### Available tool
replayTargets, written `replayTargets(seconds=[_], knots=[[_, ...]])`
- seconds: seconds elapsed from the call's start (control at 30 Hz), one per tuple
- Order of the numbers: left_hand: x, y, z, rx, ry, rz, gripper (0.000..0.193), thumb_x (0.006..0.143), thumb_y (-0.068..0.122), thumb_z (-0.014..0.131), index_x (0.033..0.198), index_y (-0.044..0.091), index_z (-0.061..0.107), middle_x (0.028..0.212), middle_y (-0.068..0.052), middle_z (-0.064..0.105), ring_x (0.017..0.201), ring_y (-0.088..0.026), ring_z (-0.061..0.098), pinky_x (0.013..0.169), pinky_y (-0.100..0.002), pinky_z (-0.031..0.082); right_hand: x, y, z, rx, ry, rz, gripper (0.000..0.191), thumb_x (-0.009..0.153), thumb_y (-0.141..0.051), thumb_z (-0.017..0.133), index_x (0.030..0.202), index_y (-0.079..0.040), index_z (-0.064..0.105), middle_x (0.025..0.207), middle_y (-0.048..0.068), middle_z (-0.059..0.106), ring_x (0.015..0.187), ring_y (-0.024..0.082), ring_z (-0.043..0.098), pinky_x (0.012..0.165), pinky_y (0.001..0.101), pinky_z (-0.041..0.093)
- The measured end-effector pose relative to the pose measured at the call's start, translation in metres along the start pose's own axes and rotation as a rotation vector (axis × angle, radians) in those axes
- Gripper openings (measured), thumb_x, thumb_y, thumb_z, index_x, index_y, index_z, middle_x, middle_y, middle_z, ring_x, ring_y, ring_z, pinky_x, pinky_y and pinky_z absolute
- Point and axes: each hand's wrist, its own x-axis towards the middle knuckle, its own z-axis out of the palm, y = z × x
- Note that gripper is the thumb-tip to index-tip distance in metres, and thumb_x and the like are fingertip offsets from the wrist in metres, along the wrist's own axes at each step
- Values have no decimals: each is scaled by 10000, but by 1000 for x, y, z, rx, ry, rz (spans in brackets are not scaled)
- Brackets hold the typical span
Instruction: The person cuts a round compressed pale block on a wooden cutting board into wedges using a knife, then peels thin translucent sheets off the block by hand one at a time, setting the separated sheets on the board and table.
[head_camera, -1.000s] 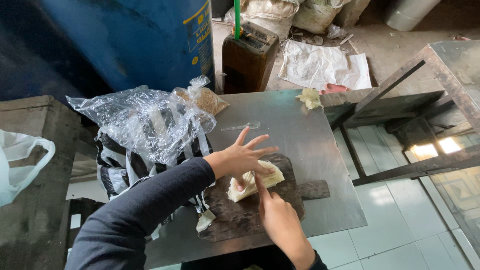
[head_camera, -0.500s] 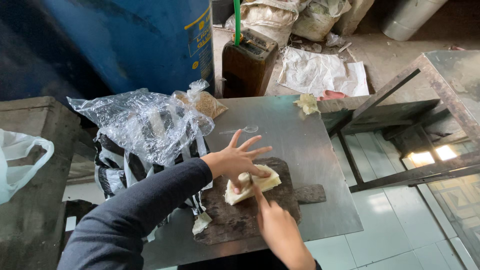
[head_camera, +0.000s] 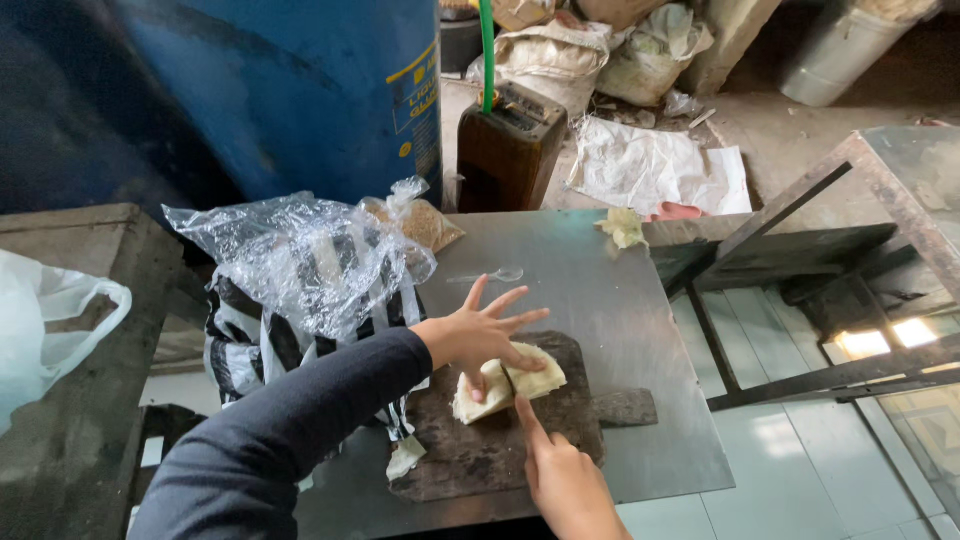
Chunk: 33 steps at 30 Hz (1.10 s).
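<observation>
I see a pale, cream-coloured slab of food (head_camera: 508, 382) lying on a dark, worn cutting board (head_camera: 480, 450), which sits at the near edge of a grey metal table (head_camera: 600, 290). My left hand (head_camera: 478, 335) rests on top of the slab, fingers spread wide and flat, pressing it down rather than gripping it. My right hand (head_camera: 562, 480) comes in from the near side with the index finger stretched out along a line across the slab; the other fingers are curled in, and I cannot tell whether they hold a blade. The board's handle sticks out to the right.

Just left of the board lies a crumpled clear plastic bag (head_camera: 300, 255) over a black-and-white striped bag (head_camera: 240, 350). A small scrap of the pale food (head_camera: 622, 226) sits at the table's far edge. Beyond the table stand a big blue barrel (head_camera: 300, 90) and a brown jerrycan (head_camera: 510, 145) with a green hose (head_camera: 487, 50) rising from it. At the far left hangs a white plastic bag (head_camera: 50, 320).
</observation>
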Motion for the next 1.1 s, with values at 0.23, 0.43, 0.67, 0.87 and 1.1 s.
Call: replayTargets(seconds=[0.23, 0.43, 0.67, 0.87, 1.1], knots=[[3, 4, 3, 5, 78, 68, 1094, 465, 447, 982, 1427, 573, 475, 1733, -36, 3, 1560, -445, -135, 1048, -904, -19, 29, -7, 0, -10, -11, -12, 784, 942, -166, 555, 1623, -311, 196, 931, 208, 687, 815, 435, 700, 749, 542, 567], [0, 6, 0, -60, 26, 6, 1114, 446, 471, 974, 1424, 592, 455, 1718, -16, -21, 1554, -441, -135, 1044, -897, -21, 8, 0, 0, -3, -22, 21, 801, 933, -185, 559, 1629, -366, 206, 947, 191, 698, 817, 438, 706, 761, 548, 561], [5, 12, 0, 8, 49, 12, 1086, 448, 418, 978, 1413, 562, 501, 1732, -9, -3, 1560, -437, -122, 1061, -891, -19, 22, -7, -2, -56, -47, 27, 792, 928, -152, 556, 1618, -305, 198, 940, 207, 692, 832, 423, 706, 754, 529, 574], [1, 25, 0, -17, 27, -24, 1103, 450, 415, 980, 1414, 593, 475, 1725, 15, -3, 1565, -415, -119, 1069, -885, -10, 4, -3, -10, 75, 77, -114, 749, 906, -144, 585, 1578, -269, 279, 915, 196, 719, 802, 437, 697, 707, 544, 556], [-4, 32, -4, 3, 12, -57, 1106, 460, 447, 968, 1420, 620, 446, 1727, 6, 4, 1565, -423, -117, 1065, -884, -3, -39, 24, 1, -46, -91, 23, 786, 938, -176, 568, 1619, -347, 215, 920, 183, 704, 852, 407, 703, 799, 513, 563]])
